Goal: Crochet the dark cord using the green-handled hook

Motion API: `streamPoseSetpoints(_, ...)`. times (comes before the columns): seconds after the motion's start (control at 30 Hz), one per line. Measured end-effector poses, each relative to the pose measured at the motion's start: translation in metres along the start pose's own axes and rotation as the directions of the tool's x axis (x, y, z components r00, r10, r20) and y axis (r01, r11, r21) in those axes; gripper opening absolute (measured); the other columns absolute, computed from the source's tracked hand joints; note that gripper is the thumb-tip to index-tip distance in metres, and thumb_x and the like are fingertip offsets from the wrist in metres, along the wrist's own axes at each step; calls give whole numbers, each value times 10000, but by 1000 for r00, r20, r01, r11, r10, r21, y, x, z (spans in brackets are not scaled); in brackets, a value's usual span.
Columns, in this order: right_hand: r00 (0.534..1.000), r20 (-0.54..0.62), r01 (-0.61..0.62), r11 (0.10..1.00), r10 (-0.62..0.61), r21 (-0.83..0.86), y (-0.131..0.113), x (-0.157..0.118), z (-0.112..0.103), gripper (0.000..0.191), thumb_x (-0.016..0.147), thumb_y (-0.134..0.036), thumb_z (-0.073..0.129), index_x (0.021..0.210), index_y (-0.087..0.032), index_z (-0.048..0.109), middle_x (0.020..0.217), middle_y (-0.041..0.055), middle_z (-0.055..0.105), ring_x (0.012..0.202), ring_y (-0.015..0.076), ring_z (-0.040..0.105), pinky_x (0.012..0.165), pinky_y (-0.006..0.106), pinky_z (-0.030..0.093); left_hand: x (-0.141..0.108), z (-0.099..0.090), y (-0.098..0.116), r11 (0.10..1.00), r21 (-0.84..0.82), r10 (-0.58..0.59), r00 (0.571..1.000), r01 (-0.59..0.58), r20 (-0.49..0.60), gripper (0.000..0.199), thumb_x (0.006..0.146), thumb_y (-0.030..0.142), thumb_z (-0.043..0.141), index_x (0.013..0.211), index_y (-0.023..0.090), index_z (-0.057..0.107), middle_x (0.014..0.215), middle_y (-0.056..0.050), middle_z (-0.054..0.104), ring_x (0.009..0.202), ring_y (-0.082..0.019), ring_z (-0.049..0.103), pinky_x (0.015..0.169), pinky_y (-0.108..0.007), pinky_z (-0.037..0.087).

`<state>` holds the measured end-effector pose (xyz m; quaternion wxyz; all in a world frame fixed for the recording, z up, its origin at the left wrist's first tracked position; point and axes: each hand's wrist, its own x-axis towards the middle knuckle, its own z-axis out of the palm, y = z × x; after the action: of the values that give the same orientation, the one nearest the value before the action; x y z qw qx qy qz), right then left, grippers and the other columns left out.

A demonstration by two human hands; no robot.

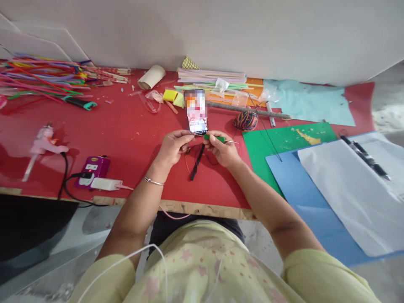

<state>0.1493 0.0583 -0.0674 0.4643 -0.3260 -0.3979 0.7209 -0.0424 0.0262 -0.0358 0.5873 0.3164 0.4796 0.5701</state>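
My left hand (pixel 176 145) is closed in a pinch, fingertips on a thin strand of yarn (pixel 187 162); the exact grip is too small to make out. Close beside it, my right hand (pixel 221 149) is wrapped round a crochet hook (pixel 217 138) with a green grip and thin metal ends. The hook's left end points towards the left fingertips. Below both hands, a slim black stick-like thing (pixel 197 163) lies among loose strands. Just beyond the fingers is a phone (pixel 198 126), its screen lit. A multicoloured yarn ball (pixel 246 121) sits to the right.
Pipe cleaners (pixel 47 78) are heaped at the back left. A pink glue gun (pixel 47 141) and a purple power adapter (pixel 96 168) with cords lie left. Green sheet (pixel 284 145), blue folder (pixel 303 189) and papers (pixel 347 189) cover the right. A grey rod (pixel 246 109) lies behind the yarn ball.
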Motion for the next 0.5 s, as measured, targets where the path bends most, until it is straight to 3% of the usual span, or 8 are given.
streamPoseSetpoints(0.17, 999, -1, -43, 999, 43, 34, -1, 0, 2, 429, 690, -499, 932, 1019, -267, 787, 797, -21, 797, 685, 113, 711, 657, 238, 569, -1, 0, 1, 1000, 18, 17, 1000, -17, 1, 230, 648, 280, 856, 830, 163, 776, 729, -18, 734, 433, -29, 401, 415, -206, 270)
streamPoseSetpoints(0.33, 996, -92, 3, 1000, -3, 7, 1, 0, 8, 415, 697, -484, 921, 1022, -264, 788, 773, -15, 799, 661, 126, 717, 647, 255, 584, 0, 2, -5, 998, 50, 50, 998, -49, -29, 285, 681, 288, 848, 944, 189, 802, 797, -27, 764, 435, -24, 380, 421, -210, 282)
streamPoseSetpoints(0.5, 989, -147, 18, 998, -10, 56, 6, -2, 18, 392, 692, -461, 923, 1005, -266, 790, 753, -24, 798, 630, 114, 708, 616, 238, 588, -1, 11, -11, 997, 33, 68, 995, -66, -74, 449, 690, 276, 855, 1133, 235, 796, 777, 6, 732, 441, -27, 338, 420, -215, 255)
